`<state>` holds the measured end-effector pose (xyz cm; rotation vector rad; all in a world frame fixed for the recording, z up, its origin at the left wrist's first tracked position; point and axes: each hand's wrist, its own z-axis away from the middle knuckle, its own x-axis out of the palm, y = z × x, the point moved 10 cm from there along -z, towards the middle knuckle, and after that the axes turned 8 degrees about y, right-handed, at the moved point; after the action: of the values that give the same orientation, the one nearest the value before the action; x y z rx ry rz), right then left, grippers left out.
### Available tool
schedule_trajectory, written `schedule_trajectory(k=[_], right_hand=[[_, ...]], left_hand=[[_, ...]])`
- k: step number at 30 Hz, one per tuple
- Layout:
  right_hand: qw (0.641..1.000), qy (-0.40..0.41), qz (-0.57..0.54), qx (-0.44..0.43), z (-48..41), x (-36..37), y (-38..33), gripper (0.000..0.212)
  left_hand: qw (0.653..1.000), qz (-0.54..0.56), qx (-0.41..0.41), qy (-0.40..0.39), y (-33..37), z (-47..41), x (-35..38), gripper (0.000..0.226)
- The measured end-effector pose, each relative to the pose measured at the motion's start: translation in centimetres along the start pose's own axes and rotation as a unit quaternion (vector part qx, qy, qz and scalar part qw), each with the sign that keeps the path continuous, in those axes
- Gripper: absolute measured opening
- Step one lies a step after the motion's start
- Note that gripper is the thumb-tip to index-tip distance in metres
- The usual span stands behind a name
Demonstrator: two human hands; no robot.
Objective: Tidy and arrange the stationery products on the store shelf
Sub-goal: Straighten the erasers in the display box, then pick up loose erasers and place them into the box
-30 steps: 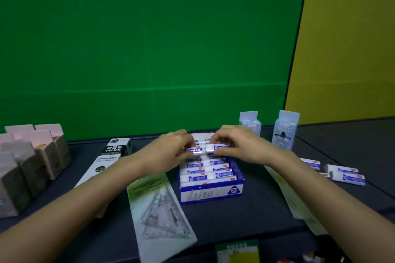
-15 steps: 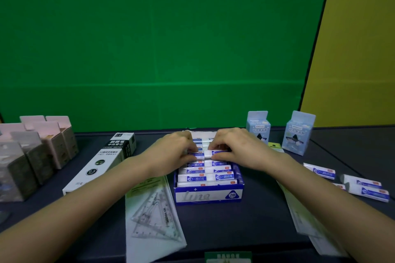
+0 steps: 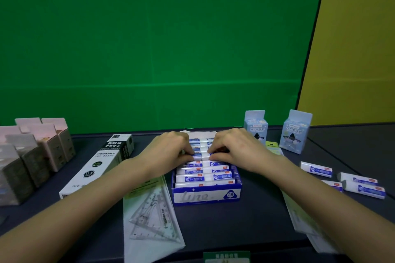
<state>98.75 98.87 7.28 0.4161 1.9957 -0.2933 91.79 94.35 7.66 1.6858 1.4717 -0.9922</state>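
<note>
so the whole thing turns on one eraser (image 3: pixel 202 157); it lies sideways, long axis running straight from the left hand (image 3: pixel 171 149) across to the right hand (image 3: pixel 237 151), same way as the rows already packed in the blue box (image 3: pixel 205 195) right under the fingers; each hand has one end of it, left fingers (image 3: pixel 188 155) curled in and pinching the left end, right fingers (image 3: pixel 215 154) pinching the right end; neither hand is nearer really, the eraser sits dead between the two sets of fingertips, so it's a two-handed job; it looks about level with the top row, can't tell if it's touching the ones below; my guess is the next bit is just pressing it straight down into its slot about midway back in the box, keeping it parallel to its neighbours so it doesn't wedge crooked; there are a few loose erasers (image 3: pixel 316 169) on the surface well off to the right of the right fingers, lying roughly the same sideways way, and the right hand is clearly the closer one for those when their turn comes
</note>
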Motion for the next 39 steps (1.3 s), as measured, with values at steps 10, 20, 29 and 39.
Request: schedule_trajectory(k=[10,20,29,39], right_hand=[[1.000,0.018,0.012,0.023,1.8,-2.9,1.0,0.030],[0.989,-0.005,-0.008,0.144,14.4,-11.4,12.8,0.016],[0.984,-0.092,-0.029,0.149,21.5,-7.3,18.0,0.045],[0.983,-0.131,0.051,0.122,20.6,-5.7,17.9,0.034]], left_hand=[[0.997,-0.062,0.042,0.005,2.1,-1.0,-1.0,0.027],[0.988,0.072,0.136,-0.006,14.7,-4.8,0.4,0.021],[0.986,0.052,0.129,-0.095,22.4,-7.8,7.0,0.048],[0.976,0.020,0.128,-0.174,23.0,-7.2,10.0,0.028]])
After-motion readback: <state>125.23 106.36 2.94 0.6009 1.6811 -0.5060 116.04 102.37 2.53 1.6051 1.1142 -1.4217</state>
